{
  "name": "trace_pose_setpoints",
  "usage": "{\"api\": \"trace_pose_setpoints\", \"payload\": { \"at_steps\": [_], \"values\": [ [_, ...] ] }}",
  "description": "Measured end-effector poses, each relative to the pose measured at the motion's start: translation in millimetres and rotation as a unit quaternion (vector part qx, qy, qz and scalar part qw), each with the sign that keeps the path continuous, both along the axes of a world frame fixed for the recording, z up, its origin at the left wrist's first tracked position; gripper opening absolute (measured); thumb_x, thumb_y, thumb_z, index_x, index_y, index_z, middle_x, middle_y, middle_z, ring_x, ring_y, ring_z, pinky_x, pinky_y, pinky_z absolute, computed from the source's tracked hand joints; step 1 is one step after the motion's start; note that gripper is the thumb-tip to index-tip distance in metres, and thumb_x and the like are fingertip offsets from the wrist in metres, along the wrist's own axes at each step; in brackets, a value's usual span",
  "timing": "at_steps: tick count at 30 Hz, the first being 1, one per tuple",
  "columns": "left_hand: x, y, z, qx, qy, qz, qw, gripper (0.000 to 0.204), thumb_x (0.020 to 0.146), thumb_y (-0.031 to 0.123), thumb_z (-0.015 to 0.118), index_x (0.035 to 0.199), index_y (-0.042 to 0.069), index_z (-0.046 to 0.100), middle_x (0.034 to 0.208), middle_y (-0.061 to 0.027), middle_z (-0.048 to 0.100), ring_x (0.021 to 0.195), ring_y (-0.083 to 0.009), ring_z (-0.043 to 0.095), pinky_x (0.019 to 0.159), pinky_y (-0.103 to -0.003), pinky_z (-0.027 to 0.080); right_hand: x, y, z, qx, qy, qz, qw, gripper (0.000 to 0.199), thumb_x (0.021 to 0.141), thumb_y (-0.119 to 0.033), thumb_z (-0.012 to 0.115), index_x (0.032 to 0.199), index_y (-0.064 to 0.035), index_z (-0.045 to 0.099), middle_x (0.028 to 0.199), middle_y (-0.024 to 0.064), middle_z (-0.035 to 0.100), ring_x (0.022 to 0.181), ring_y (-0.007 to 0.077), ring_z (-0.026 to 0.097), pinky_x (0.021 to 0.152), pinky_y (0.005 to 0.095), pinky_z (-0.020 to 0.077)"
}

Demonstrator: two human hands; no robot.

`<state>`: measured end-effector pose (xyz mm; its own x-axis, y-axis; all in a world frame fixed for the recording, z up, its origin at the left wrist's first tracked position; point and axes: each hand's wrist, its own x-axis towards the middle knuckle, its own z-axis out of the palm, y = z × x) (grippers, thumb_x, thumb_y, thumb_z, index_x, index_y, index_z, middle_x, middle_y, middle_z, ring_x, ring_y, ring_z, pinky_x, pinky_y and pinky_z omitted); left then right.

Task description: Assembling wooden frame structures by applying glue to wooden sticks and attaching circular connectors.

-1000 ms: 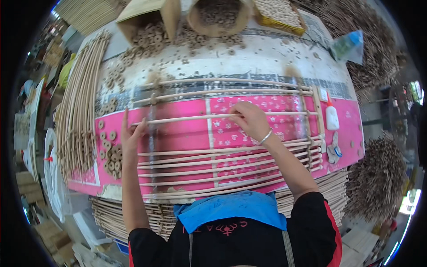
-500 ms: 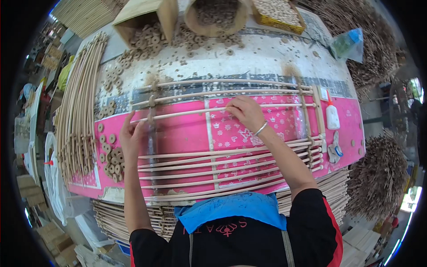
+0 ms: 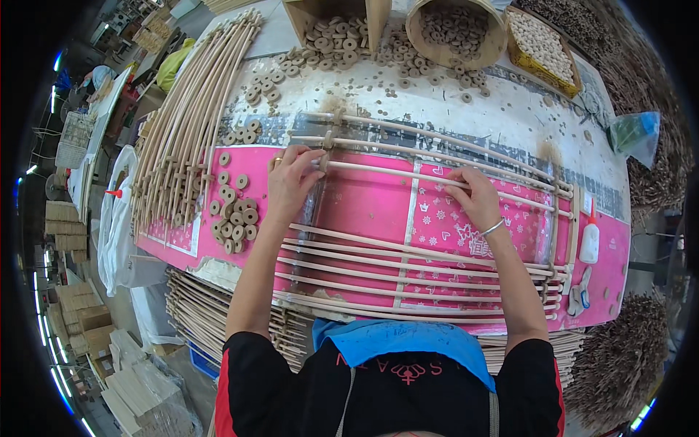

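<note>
A long, thin wooden rod (image 3: 386, 170) lies crosswise over the pink sheet. My right hand (image 3: 478, 203) pinches it right of its middle. At its left end, the fingers of my left hand (image 3: 288, 186) close around the tip, beside a small upright wooden piece (image 3: 327, 140); how much of that piece they grip is hidden. Two similar rods (image 3: 437, 154) run parallel just beyond, their right ends meeting wooden pieces beside an upright strip (image 3: 573, 218). Nearer to me, several more rods (image 3: 386, 264) lie side by side under my forearms.
Loose wooden rings (image 3: 234, 218) lie left of my left hand, by a bundle of rods (image 3: 193, 116). A wooden box (image 3: 378, 22), a round tub (image 3: 495, 40) and a yellow tray (image 3: 542, 54) stand at the back. A glue bottle (image 3: 589, 242) and snips (image 3: 580, 293) lie right.
My left hand has come in from beyond the rod's left end, and its fingers have closed there. My right hand still pinches the rod. The whole view has shifted and turned.
</note>
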<state>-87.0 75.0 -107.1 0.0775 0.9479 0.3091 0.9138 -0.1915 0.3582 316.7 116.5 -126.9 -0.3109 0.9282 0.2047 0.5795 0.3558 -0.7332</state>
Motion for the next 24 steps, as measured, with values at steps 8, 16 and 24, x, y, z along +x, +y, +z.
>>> {"api": "trace_pose_setpoints", "payload": {
  "at_steps": [8,16,24],
  "values": [
    [-6,7,-8,0.014,0.006,0.012,1.000,0.043,0.082,0.023,0.083,0.124,0.021,0.074,0.118,-0.0014,0.066,0.112,-0.0258,0.063,0.095,-0.044,0.044,-2,11,-3,0.098,-0.060,0.016,0.993,0.015,0.091,-0.019,0.076,0.095,-0.0051,0.071,0.092,0.0104,0.065,0.091,0.0323,0.064,0.080,0.0427,0.0504],
    [-64,42,-25,0.063,-0.149,0.038,0.986,0.042,0.091,0.028,0.081,0.130,0.015,0.073,0.125,-0.0089,0.069,0.108,-0.0318,0.068,0.094,-0.046,0.051,-2,-6,22,0.186,-0.067,-0.016,0.980,0.019,0.090,-0.014,0.076,0.107,-0.0059,0.073,0.100,0.0103,0.068,0.097,0.0320,0.064,0.086,0.0418,0.0488],
    [-150,100,-42,-0.056,0.150,0.269,0.950,0.036,0.093,0.037,0.073,0.122,0.017,0.075,0.120,-0.0110,0.072,0.118,-0.0343,0.064,0.096,-0.055,0.051,12,-71,36,-0.003,-0.040,0.059,0.997,0.013,0.088,-0.012,0.078,0.099,-0.0036,0.075,0.091,0.0108,0.069,0.088,0.0297,0.066,0.078,0.0403,0.0515]
  ]
}}
